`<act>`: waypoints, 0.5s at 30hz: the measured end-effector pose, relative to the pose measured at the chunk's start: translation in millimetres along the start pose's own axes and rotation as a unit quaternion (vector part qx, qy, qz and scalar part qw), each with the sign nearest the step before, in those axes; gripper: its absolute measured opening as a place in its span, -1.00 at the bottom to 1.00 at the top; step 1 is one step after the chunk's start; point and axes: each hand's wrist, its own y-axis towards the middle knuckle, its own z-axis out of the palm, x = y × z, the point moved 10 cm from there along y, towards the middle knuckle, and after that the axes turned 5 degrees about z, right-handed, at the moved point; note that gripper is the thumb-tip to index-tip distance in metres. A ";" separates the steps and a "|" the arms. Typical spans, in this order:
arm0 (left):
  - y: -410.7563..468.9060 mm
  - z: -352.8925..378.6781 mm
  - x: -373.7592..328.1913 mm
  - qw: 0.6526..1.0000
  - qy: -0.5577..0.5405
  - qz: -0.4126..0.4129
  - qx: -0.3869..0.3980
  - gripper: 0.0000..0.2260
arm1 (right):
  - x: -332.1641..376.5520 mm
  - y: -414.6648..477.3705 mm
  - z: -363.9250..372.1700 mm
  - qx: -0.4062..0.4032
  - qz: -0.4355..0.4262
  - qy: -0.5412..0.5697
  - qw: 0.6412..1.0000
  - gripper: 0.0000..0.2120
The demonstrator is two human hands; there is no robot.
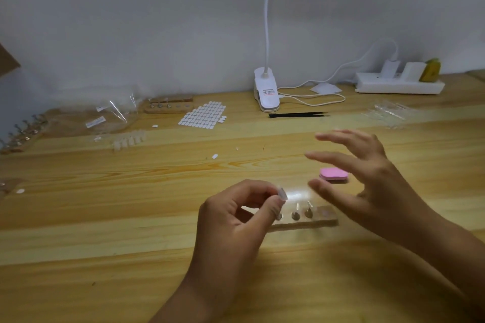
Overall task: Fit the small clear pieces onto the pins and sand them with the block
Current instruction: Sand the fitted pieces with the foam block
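My left hand pinches a small clear piece between thumb and fingertips, just above the left end of a wooden pin holder. Two metal pins stand upright in the holder beside that hand. My right hand hovers with fingers spread over the holder's right side, holding nothing. A pink sanding block lies on the table just behind the right hand's fingers. More clear pieces lie in a row at the back left.
A sheet of white oval stickers and a second wooden pin holder sit at the back. Black tweezers, a white clip lamp, a power strip and clear plastic bags line the far side.
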 end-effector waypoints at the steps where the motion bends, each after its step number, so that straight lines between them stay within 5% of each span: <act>1: -0.2 2.0 -0.2 1.000 0.004 0.002 0.007 -0.90 | 17.1 -2.9 -0.3 0.008 -0.034 0.043 0.998 -0.59; 8: -1.2 11.8 -8.6 0.996 0.064 0.035 0.050 -0.87 | 46.7 -7.5 -6.7 0.015 -0.085 0.133 0.987 -0.77; 12: 0.5 10.0 1.9 0.959 0.269 0.040 0.075 -0.58 | 10.1 4.6 -7.0 0.087 -0.021 0.056 0.994 -0.72; 15: -0.9 12.4 19.0 0.926 0.358 0.008 0.118 -0.64 | -9.6 0.8 10.3 0.173 0.016 0.020 0.985 -0.63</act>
